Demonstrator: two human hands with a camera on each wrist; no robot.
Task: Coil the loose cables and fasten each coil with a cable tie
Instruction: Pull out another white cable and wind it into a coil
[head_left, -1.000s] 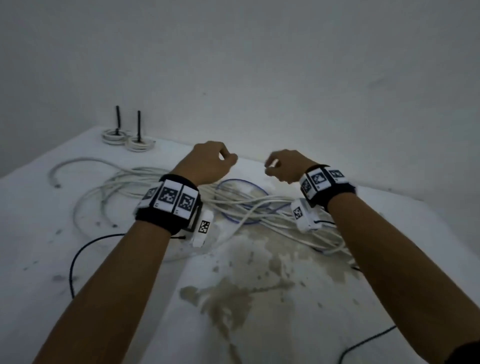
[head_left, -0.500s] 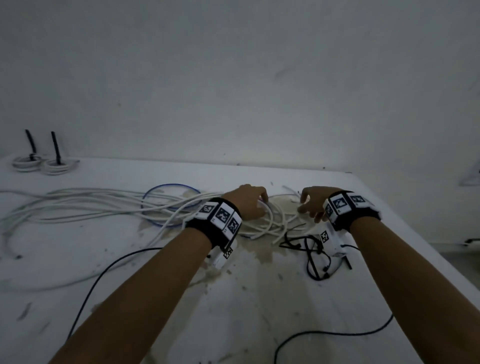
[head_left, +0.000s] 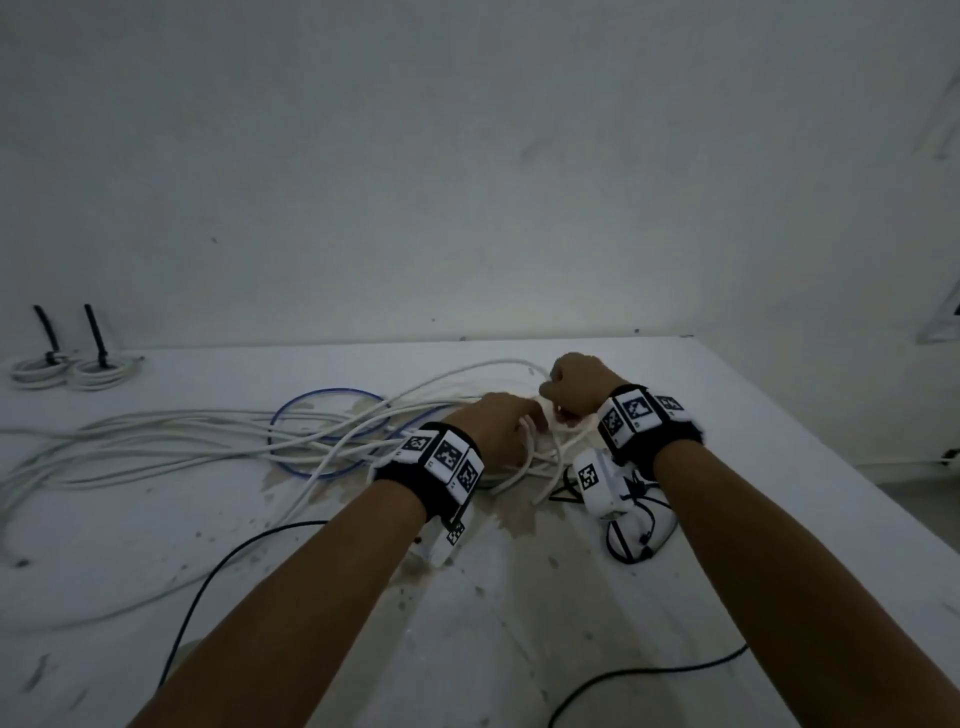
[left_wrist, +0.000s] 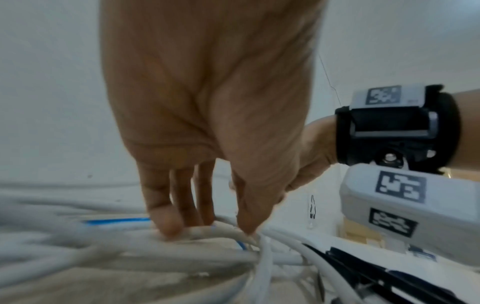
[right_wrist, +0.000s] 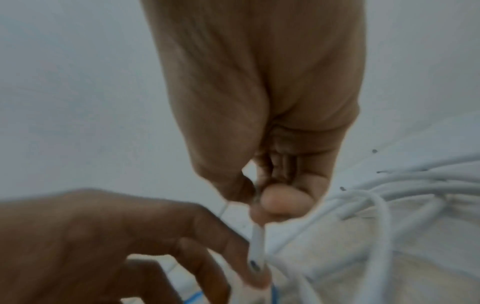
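Note:
A tangle of loose white cables lies across the white table, with a blue cable looped in it. My left hand reaches down into the tangle's right end, and its fingertips and thumb pinch a white cable. My right hand is just behind it, a little higher. Its thumb and forefinger pinch a thin white cable that runs down to the left hand's fingers. Black cable ties lie under my right wrist.
Two tied white coils with upright black tie tails sit at the far left by the wall. Thin black wires trail over the near table. The table's right edge drops off beside my right arm.
Both hands have come down from above the table to the right end of the tangle and taken hold of white cable. The right hand has since lifted slightly.

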